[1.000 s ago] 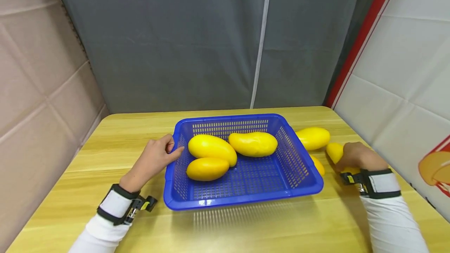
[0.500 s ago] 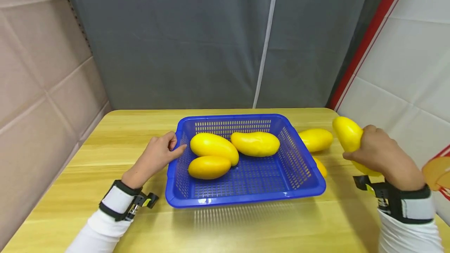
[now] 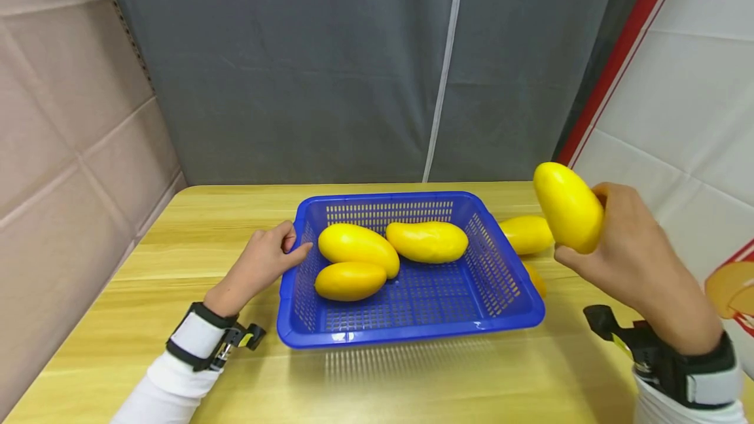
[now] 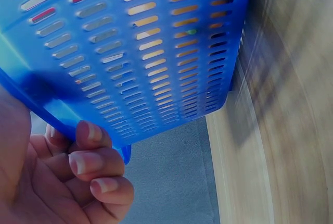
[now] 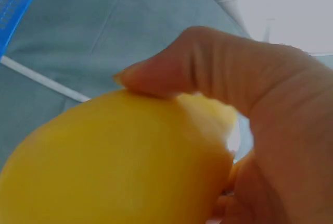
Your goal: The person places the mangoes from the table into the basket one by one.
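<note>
A large yellow mango [image 3: 568,208] is in the grip of my right hand [image 3: 639,254], raised above the table to the right of the blue plastic basket [image 3: 412,335]. In the right wrist view the thumb [image 5: 166,70] lies along the mango's side. My left hand [image 3: 262,270] holds the basket's left rim, thumb over the inside and fingers curled outside, as the left wrist view shows from below. Inside the basket lie three mangoes: one at the back left [image 3: 359,246], a smaller one in front of it [image 3: 350,281], and one at the back right [image 3: 427,242].
Right of the basket, one mango [image 3: 527,234] lies on the wooden table [image 3: 224,214], and another [image 3: 536,279] is mostly hidden behind the basket wall. A grey curtain [image 3: 283,70] stands behind the table, with padded panels on both sides.
My right hand has picked a mango up from the table at the right, lifted it, then brought it slightly left towards the basket. The left hand stays at the rim.
</note>
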Motion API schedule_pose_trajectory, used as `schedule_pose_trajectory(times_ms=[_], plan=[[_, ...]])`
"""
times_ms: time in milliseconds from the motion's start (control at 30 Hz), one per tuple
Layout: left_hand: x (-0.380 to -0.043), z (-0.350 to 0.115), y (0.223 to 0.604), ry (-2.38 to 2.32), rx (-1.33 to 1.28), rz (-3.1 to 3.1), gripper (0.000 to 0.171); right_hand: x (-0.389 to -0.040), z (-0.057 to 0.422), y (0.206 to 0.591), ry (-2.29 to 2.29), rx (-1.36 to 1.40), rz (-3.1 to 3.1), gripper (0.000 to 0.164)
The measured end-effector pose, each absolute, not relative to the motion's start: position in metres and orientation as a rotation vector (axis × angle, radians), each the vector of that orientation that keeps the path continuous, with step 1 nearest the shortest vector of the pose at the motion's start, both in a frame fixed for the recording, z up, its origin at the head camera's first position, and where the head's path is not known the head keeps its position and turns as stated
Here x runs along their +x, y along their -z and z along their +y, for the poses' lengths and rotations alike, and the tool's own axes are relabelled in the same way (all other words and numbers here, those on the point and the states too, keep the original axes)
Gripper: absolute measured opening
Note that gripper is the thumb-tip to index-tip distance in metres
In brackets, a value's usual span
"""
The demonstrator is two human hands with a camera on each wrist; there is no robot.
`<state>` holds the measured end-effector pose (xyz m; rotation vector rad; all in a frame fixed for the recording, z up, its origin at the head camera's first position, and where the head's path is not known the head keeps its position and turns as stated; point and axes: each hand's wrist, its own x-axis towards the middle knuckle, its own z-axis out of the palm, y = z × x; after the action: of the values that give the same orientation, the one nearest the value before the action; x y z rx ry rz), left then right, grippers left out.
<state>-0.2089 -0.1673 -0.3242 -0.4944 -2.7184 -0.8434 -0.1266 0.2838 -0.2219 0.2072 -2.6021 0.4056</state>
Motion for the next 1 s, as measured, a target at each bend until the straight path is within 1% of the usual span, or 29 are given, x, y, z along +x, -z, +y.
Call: schedule_pose_trajectory(times_ms=[233, 500, 733, 1000], plan=[[-0.208, -0.168, 0.325, 0.869, -0.491, -2.72, 0.032, -0.13, 0.268, 0.227, -0.364, 0.363, -2.54, 0.083], [-0.208, -0.168, 0.325, 0.88, -0.51, -2.696, 0.032, -0.146, 0.259, 0.239, -0.282, 0.577, -2.432, 0.079], [-0.212, -0.169, 0.328, 0.878, -0.538, -2.684, 0.031, -0.149, 0.252, 0.247, -0.313, 0.65, -2.463, 0.077], [-0.212, -0.169, 0.329, 0.874, -0.54, -2.687, 0.031, -0.153, 0.251, 0.249, -0.28, 0.832, -2.454, 0.075]])
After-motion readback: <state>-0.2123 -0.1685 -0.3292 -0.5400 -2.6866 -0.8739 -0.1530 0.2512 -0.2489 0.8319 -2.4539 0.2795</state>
